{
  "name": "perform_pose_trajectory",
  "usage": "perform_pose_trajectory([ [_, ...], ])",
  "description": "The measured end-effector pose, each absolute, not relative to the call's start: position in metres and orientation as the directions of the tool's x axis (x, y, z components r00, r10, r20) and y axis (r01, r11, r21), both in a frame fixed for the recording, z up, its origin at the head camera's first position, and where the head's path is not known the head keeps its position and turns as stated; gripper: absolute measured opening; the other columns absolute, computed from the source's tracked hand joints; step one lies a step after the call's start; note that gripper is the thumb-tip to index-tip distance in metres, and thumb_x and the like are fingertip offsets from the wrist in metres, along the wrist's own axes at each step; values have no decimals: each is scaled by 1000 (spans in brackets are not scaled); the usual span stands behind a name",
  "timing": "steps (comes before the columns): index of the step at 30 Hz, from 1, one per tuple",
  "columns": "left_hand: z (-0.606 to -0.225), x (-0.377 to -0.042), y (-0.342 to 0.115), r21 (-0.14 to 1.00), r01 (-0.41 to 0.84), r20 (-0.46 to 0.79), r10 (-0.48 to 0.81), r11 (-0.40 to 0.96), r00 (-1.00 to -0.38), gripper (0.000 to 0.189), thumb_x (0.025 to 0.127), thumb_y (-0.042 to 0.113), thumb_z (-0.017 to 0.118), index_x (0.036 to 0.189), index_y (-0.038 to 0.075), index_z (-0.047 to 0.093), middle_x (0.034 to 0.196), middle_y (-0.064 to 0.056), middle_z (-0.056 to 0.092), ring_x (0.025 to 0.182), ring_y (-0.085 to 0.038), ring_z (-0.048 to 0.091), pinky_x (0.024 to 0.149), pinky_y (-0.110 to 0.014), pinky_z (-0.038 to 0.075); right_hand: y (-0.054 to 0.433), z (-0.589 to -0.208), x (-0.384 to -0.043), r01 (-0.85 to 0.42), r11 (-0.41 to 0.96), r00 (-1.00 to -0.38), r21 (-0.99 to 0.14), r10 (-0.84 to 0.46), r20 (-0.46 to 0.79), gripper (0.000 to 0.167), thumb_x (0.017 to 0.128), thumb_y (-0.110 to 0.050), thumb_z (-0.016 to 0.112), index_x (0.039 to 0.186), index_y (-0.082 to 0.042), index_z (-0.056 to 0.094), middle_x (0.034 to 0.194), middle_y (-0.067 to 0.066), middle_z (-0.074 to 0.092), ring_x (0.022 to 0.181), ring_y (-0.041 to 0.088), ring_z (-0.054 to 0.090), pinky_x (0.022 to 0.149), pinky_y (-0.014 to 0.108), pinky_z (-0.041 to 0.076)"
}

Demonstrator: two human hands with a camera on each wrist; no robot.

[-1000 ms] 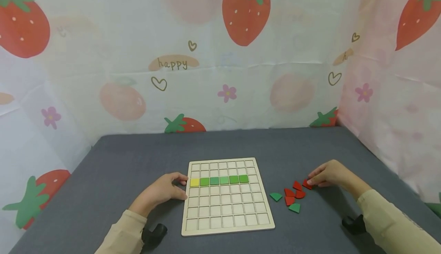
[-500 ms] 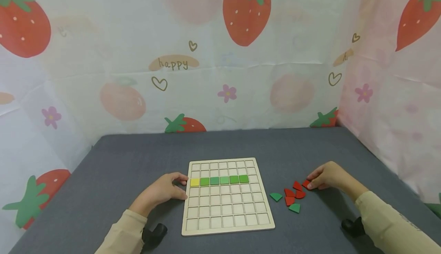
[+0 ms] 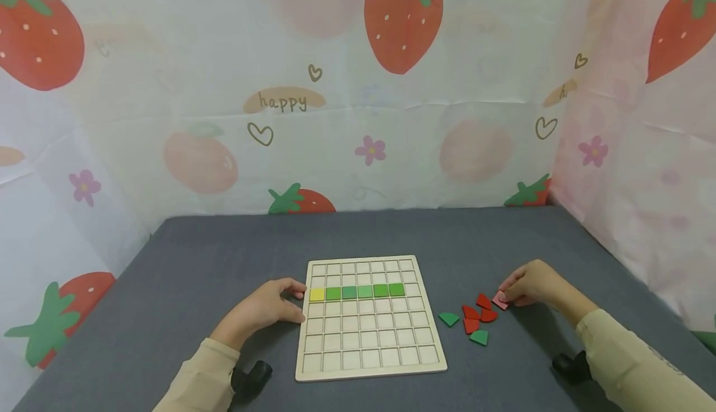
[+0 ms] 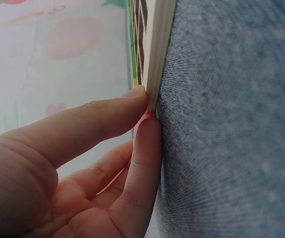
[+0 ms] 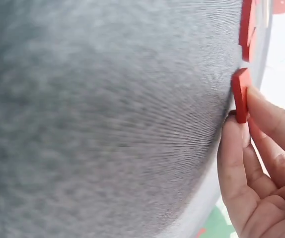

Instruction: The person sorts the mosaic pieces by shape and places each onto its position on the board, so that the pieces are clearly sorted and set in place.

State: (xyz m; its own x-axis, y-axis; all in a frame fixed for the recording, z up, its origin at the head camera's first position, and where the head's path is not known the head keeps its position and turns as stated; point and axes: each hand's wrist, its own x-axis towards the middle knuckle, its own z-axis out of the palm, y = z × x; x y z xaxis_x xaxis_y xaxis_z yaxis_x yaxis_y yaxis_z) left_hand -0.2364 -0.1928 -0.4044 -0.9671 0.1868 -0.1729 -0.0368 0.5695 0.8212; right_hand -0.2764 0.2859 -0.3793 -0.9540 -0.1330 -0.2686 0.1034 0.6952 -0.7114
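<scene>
In the head view my left hand (image 3: 270, 303) touches the left edge of a pale wooden grid board (image 3: 371, 376), thumb and fingers apart along it. The left wrist view has the thumb tip right at the board's side. One yellow square tile (image 3: 317, 294) and several green square tiles (image 3: 365, 291) fill most of the third row. To the board's right, my right hand (image 3: 536, 283) pinches a small red flat piece (image 5: 241, 94) between thumb and fingers, tilted, its face catching light. Close by lie several red rounded-wedge pieces (image 3: 488, 315).
Two green wedge pieces, one nearer the board (image 3: 449, 319) and one nearer the front (image 3: 479, 337), lie beside the red ones. Dark grey cloth (image 3: 224, 256) covers the table. Strawberry-print curtains (image 3: 313, 163) hang behind and at both sides.
The red piece under my right fingertips now tilts and looks pinkish in the light. My right hand has shifted only slightly; the left hand and board stay put.
</scene>
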Motion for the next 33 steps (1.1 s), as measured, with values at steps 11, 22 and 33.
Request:
perform_pose_trajectory([
  [11,-404,-238,-193,822,-43,-178,184,568,-967,57,77,-4,78,129,-8,57,115,-18,58,83,-16,66,76,-34,53,281,-372,-281,141,651,-955,-745,-108,-275,20,81,-5,79,97,5,76,85,2,73,69,12,68,68,32,59],
  [22,-405,-238,-192,823,-50,-176,171,565,-969,56,76,-5,79,128,-8,58,112,-17,58,83,-16,65,75,-34,53,248,-370,-291,137,623,-959,-770,-112,-261,19,80,-5,80,95,6,76,75,3,73,61,12,67,63,31,59],
  [33,-404,-237,-193,832,-40,-170,186,553,-968,57,76,-5,78,128,-9,57,112,-17,58,83,-16,66,75,-33,53,210,-368,-298,109,625,-956,-773,-148,-254,18,80,-6,80,94,6,76,78,7,74,62,13,69,66,33,59],
])
